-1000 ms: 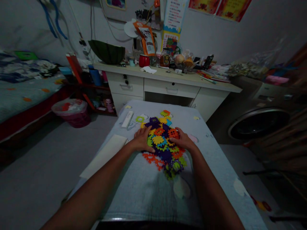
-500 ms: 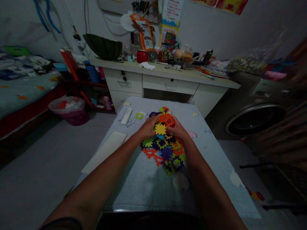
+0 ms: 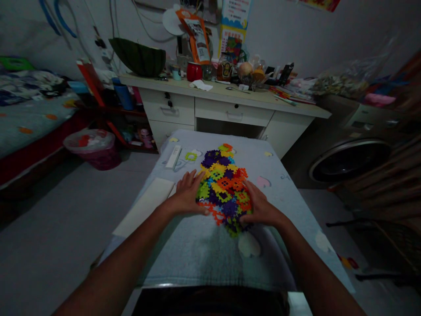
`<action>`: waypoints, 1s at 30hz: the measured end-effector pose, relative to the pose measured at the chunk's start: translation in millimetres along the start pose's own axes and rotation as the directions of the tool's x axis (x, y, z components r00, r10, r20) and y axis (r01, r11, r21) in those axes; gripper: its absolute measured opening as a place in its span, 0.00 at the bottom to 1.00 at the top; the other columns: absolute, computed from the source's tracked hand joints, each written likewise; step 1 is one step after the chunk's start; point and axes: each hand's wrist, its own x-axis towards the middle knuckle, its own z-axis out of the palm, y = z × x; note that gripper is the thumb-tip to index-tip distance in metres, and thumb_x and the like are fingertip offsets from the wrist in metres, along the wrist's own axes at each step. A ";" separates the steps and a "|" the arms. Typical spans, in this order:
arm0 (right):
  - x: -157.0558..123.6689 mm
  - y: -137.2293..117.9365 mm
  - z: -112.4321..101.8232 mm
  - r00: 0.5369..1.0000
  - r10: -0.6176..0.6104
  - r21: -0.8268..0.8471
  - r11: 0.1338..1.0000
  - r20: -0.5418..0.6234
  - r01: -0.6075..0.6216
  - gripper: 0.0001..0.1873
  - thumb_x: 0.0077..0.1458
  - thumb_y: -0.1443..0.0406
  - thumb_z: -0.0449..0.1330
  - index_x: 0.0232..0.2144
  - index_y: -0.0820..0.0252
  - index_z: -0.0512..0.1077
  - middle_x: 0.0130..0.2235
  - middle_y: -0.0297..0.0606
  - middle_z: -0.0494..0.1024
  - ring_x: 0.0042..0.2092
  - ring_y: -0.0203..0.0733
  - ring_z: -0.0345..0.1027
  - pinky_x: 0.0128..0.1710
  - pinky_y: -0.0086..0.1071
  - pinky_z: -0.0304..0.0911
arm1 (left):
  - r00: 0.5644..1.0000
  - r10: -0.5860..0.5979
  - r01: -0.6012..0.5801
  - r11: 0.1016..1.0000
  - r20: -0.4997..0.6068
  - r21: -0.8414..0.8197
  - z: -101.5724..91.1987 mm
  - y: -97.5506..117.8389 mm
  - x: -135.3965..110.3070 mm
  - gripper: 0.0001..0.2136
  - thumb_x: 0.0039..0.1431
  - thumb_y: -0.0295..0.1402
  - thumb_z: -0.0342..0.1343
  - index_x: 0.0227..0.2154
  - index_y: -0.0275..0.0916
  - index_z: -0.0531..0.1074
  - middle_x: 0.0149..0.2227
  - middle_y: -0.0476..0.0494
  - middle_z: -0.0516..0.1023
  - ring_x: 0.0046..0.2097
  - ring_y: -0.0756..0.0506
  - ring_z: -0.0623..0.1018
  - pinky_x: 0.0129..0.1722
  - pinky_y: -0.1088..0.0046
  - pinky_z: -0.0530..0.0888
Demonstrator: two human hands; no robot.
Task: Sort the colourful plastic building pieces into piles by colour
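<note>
A heap of colourful interlocking plastic pieces (image 3: 223,182), purple, yellow, orange and green, lies on a small table covered with a pale blue cloth (image 3: 204,250). My left hand (image 3: 187,193) rests flat against the heap's left edge, fingers stretched out. My right hand (image 3: 259,207) lies flat on the heap's lower right side, fingers spread over the pieces. Neither hand lifts anything. One green piece (image 3: 190,156) lies apart at the back left of the cloth.
A white slim box (image 3: 173,157) and a pale flat sheet (image 3: 144,206) lie on the table's left. Behind stands a cluttered white desk (image 3: 230,109). A pink waste bin (image 3: 94,147) and a bed (image 3: 29,123) are at left, a washing machine (image 3: 351,162) at right.
Half a second ago both hands held a clump of pieces raised over the heap's far end. Now the pieces are down and both hands lie flat at the heap's near sides.
</note>
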 end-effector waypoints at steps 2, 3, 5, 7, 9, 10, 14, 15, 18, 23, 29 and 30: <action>-14.8 1.1 9.8 0.994 0.074 -0.128 0.990 0.081 -0.063 0.74 0.25 0.52 0.77 0.70 0.56 0.45 0.72 0.53 0.42 0.71 0.67 0.34 0.67 0.60 0.36 | 0.997 -0.053 0.050 0.997 0.057 0.055 7.1 0.5 -8.7 0.67 0.29 0.53 0.71 0.70 0.45 0.37 0.72 0.27 0.34 0.71 0.22 0.37 0.64 0.37 0.47; -18.9 0.7 13.5 0.989 0.095 -0.180 0.981 0.113 -0.074 0.75 0.25 0.52 0.77 0.71 0.56 0.42 0.72 0.53 0.39 0.71 0.67 0.32 0.67 0.60 0.36 | 0.997 -0.053 0.048 0.996 0.060 0.079 11.4 1.0 -11.0 0.68 0.28 0.53 0.71 0.70 0.45 0.37 0.72 0.27 0.35 0.71 0.22 0.37 0.64 0.36 0.45; -20.5 -1.6 18.0 0.985 0.096 -0.244 0.968 0.144 -0.059 0.75 0.28 0.53 0.76 0.71 0.55 0.39 0.72 0.53 0.38 0.71 0.65 0.33 0.67 0.59 0.38 | 0.999 -0.027 0.023 0.994 0.031 0.110 21.0 1.7 -11.4 0.68 0.27 0.53 0.72 0.70 0.46 0.37 0.72 0.28 0.37 0.71 0.23 0.40 0.64 0.37 0.45; -15.2 -4.2 19.5 0.991 0.056 -0.261 0.965 0.118 -0.023 0.72 0.32 0.55 0.75 0.71 0.54 0.37 0.72 0.53 0.41 0.71 0.64 0.38 0.66 0.58 0.41 | 0.999 0.035 -0.032 0.994 -0.023 0.104 30.7 1.8 -7.6 0.68 0.27 0.53 0.72 0.70 0.45 0.39 0.72 0.28 0.40 0.70 0.24 0.45 0.65 0.41 0.49; -6.9 -6.0 19.9 0.997 -0.010 -0.253 0.967 0.071 0.028 0.68 0.37 0.56 0.73 0.71 0.54 0.37 0.71 0.53 0.46 0.69 0.63 0.42 0.65 0.57 0.44 | 0.991 0.100 -0.093 0.993 -0.084 0.078 39.1 1.6 -1.6 0.66 0.28 0.53 0.72 0.70 0.44 0.41 0.71 0.28 0.42 0.69 0.25 0.49 0.64 0.44 0.53; -2.7 -6.5 20.2 0.997 -0.049 -0.245 0.968 0.052 0.061 0.66 0.38 0.56 0.72 0.71 0.54 0.38 0.70 0.53 0.47 0.69 0.62 0.44 0.65 0.57 0.44 | 0.985 0.118 -0.110 0.992 -0.123 0.067 42.5 1.6 1.6 0.65 0.29 0.53 0.72 0.70 0.44 0.42 0.71 0.28 0.44 0.69 0.25 0.51 0.64 0.45 0.54; 10.3 -8.0 23.8 0.987 -0.163 -0.209 0.965 0.002 0.160 0.61 0.41 0.59 0.70 0.70 0.57 0.42 0.68 0.54 0.53 0.68 0.62 0.47 0.64 0.58 0.46 | 0.949 0.174 -0.175 0.984 -0.261 0.021 49.5 2.5 11.4 0.59 0.36 0.53 0.70 0.69 0.43 0.44 0.69 0.29 0.50 0.67 0.27 0.56 0.62 0.47 0.59; 13.0 -8.6 25.3 0.985 -0.172 -0.198 0.966 -0.023 0.164 0.59 0.42 0.60 0.70 0.70 0.57 0.44 0.68 0.54 0.55 0.68 0.61 0.48 0.64 0.58 0.46 | 0.938 0.199 -0.204 0.979 -0.283 0.010 50.0 3.2 13.0 0.59 0.37 0.52 0.70 0.69 0.43 0.43 0.69 0.29 0.51 0.67 0.28 0.56 0.62 0.47 0.60; 22.3 -11.0 31.1 0.975 -0.175 -0.143 0.977 -0.135 0.155 0.52 0.44 0.63 0.68 0.68 0.57 0.50 0.66 0.52 0.58 0.66 0.58 0.51 0.64 0.55 0.49 | 0.910 0.263 -0.286 0.958 -0.320 -0.026 49.2 7.0 17.9 0.58 0.37 0.49 0.71 0.69 0.42 0.43 0.68 0.30 0.54 0.67 0.30 0.58 0.62 0.50 0.61; 44.3 -14.4 39.0 0.939 -0.154 -0.010 0.987 -0.306 0.159 0.38 0.47 0.67 0.65 0.61 0.55 0.63 0.60 0.47 0.67 0.62 0.52 0.60 0.62 0.50 0.56 | 0.882 0.196 -0.289 0.943 -0.428 -0.163 41.8 16.0 34.8 0.52 0.41 0.44 0.70 0.67 0.42 0.47 0.65 0.32 0.60 0.65 0.32 0.63 0.63 0.51 0.62; 77.4 -15.9 28.8 0.891 -0.022 0.146 0.984 -0.454 0.099 0.24 0.50 0.64 0.62 0.51 0.57 0.72 0.52 0.44 0.75 0.54 0.50 0.68 0.59 0.47 0.61 | 0.868 0.077 -0.268 0.905 -0.490 -0.331 18.1 28.5 68.9 0.36 0.49 0.38 0.65 0.61 0.39 0.60 0.58 0.35 0.69 0.59 0.38 0.71 0.60 0.58 0.67; 82.9 -15.5 25.5 0.880 0.000 0.172 0.981 -0.475 0.093 0.22 0.50 0.63 0.61 0.50 0.57 0.73 0.51 0.44 0.75 0.53 0.49 0.68 0.58 0.46 0.62 | 0.863 0.058 -0.260 0.903 -0.501 -0.342 12.2 32.2 74.3 0.33 0.51 0.39 0.64 0.60 0.39 0.61 0.57 0.36 0.70 0.58 0.39 0.71 0.59 0.59 0.68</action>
